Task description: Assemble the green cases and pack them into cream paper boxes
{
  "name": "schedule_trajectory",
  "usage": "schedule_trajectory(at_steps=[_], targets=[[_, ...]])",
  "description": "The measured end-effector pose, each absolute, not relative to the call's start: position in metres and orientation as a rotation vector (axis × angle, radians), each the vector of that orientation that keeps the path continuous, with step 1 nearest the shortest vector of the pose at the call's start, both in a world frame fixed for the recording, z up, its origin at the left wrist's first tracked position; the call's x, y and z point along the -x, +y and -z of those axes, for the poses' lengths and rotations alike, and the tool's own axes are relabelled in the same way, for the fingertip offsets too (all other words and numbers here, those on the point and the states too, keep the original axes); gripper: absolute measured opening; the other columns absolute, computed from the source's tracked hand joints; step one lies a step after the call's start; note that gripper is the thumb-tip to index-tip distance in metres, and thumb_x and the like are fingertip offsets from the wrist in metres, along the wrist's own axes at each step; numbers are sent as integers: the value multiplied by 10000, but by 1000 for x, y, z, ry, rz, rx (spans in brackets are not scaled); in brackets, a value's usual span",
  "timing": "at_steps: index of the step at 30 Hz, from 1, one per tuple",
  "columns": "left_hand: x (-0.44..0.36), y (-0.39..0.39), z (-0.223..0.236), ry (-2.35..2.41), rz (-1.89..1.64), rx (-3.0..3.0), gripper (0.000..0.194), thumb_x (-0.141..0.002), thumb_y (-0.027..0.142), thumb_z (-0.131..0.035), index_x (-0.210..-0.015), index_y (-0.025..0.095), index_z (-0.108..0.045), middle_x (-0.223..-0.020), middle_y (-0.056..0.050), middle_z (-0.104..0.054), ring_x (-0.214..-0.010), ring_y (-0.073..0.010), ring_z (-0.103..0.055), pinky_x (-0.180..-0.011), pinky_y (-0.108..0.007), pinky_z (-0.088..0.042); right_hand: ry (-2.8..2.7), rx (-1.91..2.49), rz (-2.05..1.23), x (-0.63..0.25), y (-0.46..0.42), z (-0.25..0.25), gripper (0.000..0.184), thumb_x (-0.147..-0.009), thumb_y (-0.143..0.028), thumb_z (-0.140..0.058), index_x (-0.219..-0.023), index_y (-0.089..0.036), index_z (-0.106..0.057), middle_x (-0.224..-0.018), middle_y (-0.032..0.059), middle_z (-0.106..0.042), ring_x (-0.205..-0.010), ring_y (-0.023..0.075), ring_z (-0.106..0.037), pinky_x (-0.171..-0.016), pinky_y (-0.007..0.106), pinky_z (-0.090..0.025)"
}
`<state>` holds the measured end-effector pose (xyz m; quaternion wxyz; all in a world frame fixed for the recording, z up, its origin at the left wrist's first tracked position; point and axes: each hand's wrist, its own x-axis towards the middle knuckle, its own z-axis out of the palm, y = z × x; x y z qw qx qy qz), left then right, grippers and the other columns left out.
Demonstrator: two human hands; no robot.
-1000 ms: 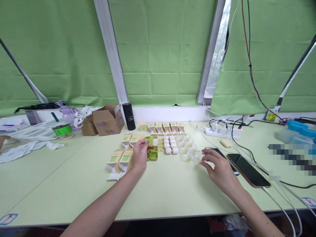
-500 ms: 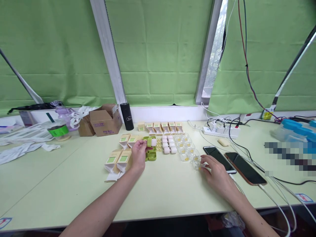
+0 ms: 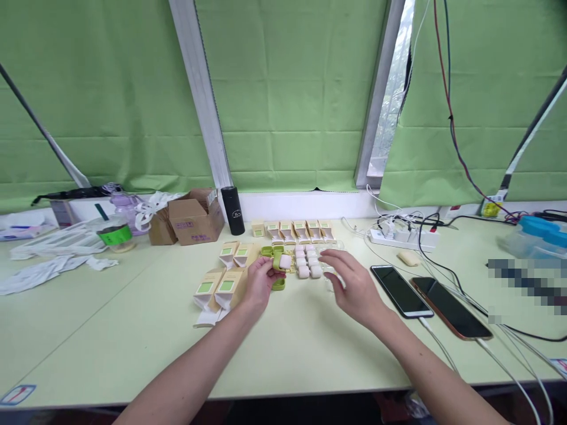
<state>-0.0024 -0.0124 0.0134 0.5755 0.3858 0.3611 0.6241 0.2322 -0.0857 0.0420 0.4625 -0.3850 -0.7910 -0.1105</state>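
My left hand (image 3: 259, 283) pinches a small green case with a pale pink block (image 3: 283, 261) fitted in it, held just above the table. My right hand (image 3: 352, 286) hovers over the clear plastic cups (image 3: 328, 273), fingers spread and empty. Between the hands lie rows of pink blocks (image 3: 306, 264), and more green cases (image 3: 269, 251) sit by my left fingers. Several small tan boxes with green labels (image 3: 217, 288) lie left of my left hand, and a row of them (image 3: 293, 230) stands further back.
Two phones (image 3: 401, 290) on charging cables lie right of my right hand, with a power strip (image 3: 404, 236) behind. A black bottle (image 3: 233, 210), brown cardboard boxes (image 3: 190, 223), a green-banded cup (image 3: 114, 234) and white bags (image 3: 53, 265) sit at back left. A blue-lidded container (image 3: 538, 235) stands far right.
My right hand has left the clear cup near the phones and swung left, open, over the cups. My left hand has stayed put with the green case.
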Motion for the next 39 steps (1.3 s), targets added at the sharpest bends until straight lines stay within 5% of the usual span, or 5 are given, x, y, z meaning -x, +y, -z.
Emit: schedule_trajectory(at_steps=[7, 14, 20, 26, 39], targets=[[0, -17, -12, 812, -1341, -882, 267, -651, 283, -780, -800, 180, -585, -654, 3, -677, -550, -148, -643, -586, -281, -529, -2204, 752, 295, -188, -45, -33, 653, -927, 49, -452, -1474, -290, -558, -1440, 139, -661, -1301, 294, -648, -961, 493, -626], [-1, -22, -16, 798, -1294, -951, 381, -723, 414, -810, -935, 212, -566, -670, 22, -666, -535, -151, -620, -485, -257, -495, -1983, 662, -217, -183, -32, -10, 464, -1028, -129, -514, -1450, -296, -609, -1472, 108, -654, -1397, 268, -604, -1118, 502, -565], [1, -20, -14, 830, -1281, -1064, 424, -797, 553, -777, -918, 208, -563, -600, 17, -632, -474, -131, -560, -424, -221, -428, -1502, 679, -963, -182, -34, -8, 277, -973, -345, -696, -1241, -279, -676, -1263, 80, -740, -1120, 241, -729, -921, 412, -635], [2, -18, -11, 865, -1322, -1102, 439, -792, 569, -784, -908, 205, -566, -623, 14, -645, -466, -113, -540, -426, -209, -417, -1141, 588, -1351, -181, -32, -6, 430, -760, -470, -924, -1015, -248, -658, -1031, 28, -728, -921, 221, -729, -854, 448, -650], [-2, -25, -19, 942, -1518, -1360, 402, -804, 493, -834, -959, 189, -621, -853, -57, -713, -658, -151, -628, -529, -241, -538, -1212, 733, -1131, -178, -26, 0, 509, -613, -405, -967, -969, -228, -650, -913, 20, -670, -820, 201, -659, -652, 331, -628]])
